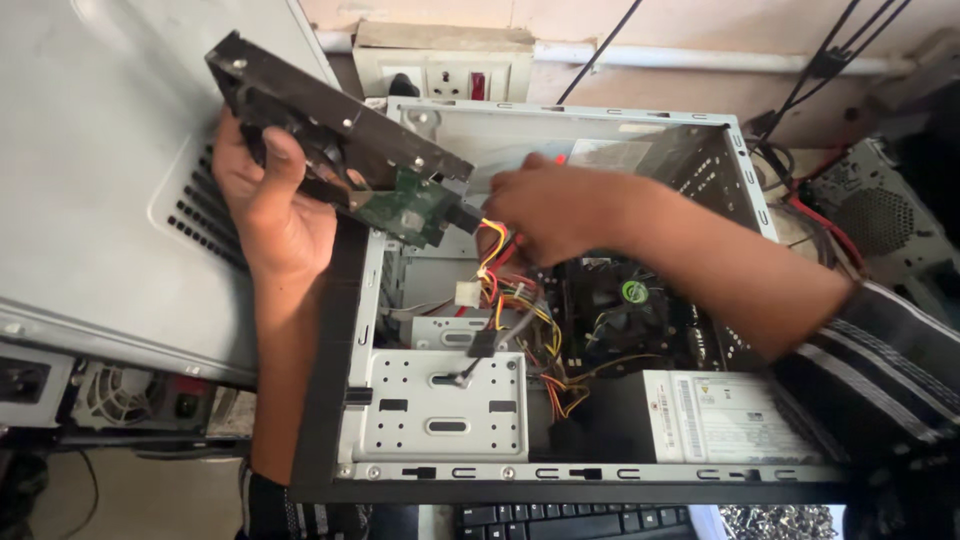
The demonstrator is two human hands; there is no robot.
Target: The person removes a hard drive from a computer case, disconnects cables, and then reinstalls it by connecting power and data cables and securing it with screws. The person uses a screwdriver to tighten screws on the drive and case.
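The left hand [262, 195] is closed around a hard disk drive [335, 130], thumb over its near edge, holding it tilted above the far-left corner of an open desktop computer case [360, 330] with the green circuit board [405, 208] turned down and to the right; held this way, the connector end faces the other hand. The right hand [545, 210] is pinched shut on a black power plug [466, 217] seated at that end of the drive, and its yellow, red and black wires [492, 255] trail down into the case, so the drive seems to stay low enough to leave them slack. Just below, inside the case, a white connector [467, 293] hangs loose over a perforated metal drive bay [440, 405]. To the right sit the processor cooling fan [625, 305] and, nearer, the grey power supply [725, 415]. A detached grey side panel [100, 170] with vent slots leans at the left. On the far wall is a socket board [445, 70]; at the near edge, a black keyboard [570, 520] shows.
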